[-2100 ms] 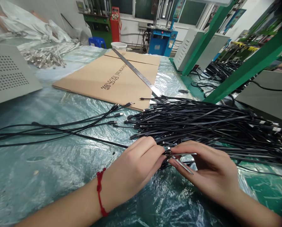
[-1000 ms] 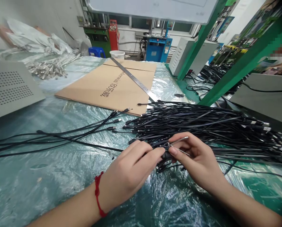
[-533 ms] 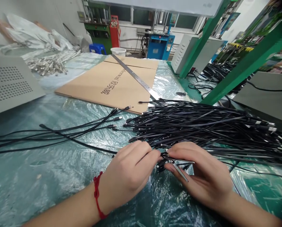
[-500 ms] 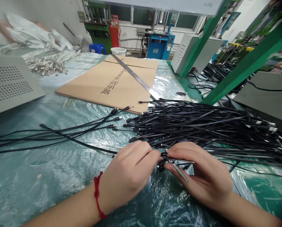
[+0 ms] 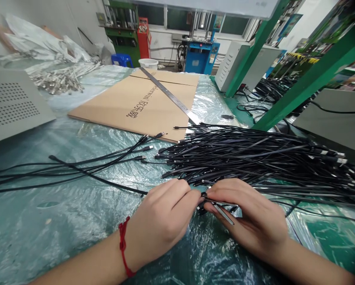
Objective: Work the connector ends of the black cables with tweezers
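Observation:
My left hand, with a red cord bracelet at its wrist, is closed, thumb and forefinger pinching the end of a black cable. That cable appears to run out to the left behind the knuckles. In my right hand, metal tweezers are gripped between thumb and fingers. Their tips meet the small black cable end at my left fingertips; the exact contact is hidden. More black connectors lie just below the fingertips. A large heap of black USB cables lies right behind my hands.
Several black cables stretch across the plastic-covered table at left. Beyond lies flat cardboard with a steel ruler on it. A perforated grey box stands left, a green post right.
My right hand has shifted slightly left, and the tweezers' arms look closer together. My left hand stays nearly in place, still pinching the cable end.

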`<state>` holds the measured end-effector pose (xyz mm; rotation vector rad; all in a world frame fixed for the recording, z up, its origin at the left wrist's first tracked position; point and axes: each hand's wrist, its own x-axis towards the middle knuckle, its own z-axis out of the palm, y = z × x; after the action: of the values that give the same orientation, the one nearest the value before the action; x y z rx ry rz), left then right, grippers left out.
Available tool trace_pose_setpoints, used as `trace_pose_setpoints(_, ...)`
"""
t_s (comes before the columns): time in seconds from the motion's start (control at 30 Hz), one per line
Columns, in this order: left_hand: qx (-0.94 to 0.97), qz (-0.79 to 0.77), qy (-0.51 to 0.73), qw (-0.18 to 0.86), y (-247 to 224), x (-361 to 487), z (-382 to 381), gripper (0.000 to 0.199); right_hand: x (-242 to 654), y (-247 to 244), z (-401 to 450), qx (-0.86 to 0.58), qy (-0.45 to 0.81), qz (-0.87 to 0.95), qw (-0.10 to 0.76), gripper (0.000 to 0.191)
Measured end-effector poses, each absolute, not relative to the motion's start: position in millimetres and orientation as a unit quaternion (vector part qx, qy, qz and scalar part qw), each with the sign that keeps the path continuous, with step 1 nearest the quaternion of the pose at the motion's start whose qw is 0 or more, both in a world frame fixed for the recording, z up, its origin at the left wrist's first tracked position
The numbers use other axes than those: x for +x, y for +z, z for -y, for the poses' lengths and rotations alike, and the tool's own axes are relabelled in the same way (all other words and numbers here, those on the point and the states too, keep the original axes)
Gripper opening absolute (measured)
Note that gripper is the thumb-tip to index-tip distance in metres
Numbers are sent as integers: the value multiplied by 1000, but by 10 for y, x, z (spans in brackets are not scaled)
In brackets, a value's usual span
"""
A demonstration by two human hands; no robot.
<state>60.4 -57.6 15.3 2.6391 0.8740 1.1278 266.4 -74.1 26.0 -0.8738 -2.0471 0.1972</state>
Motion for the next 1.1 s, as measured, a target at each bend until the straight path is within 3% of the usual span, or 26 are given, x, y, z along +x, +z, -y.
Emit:
trace_pose_setpoints(0.23, 879, -295, 364, 86, 139, 606, 580, 15, 2663, 243, 728, -340, 89, 822, 449, 24)
trace_pose_setpoints(0.37, 870, -303, 381, 81, 132, 609, 573, 14, 2686, 187, 717, -421, 134, 760, 477, 19)
trace_pose_setpoints(0.57, 852, -330, 397, 92, 112, 626, 528, 13, 2654, 188, 659, -485, 407, 638, 438, 11)
trace_pose_setpoints(0.83, 839, -320, 405, 172, 151, 599, 486, 13, 2689, 160, 652, -482, 353, 644, 477, 15)
trace_pose_setpoints(1.1, 854, -349, 350, 162, 200, 515, 295, 18, 2796, 188, 594, -489, 390, 599, 500, 19)
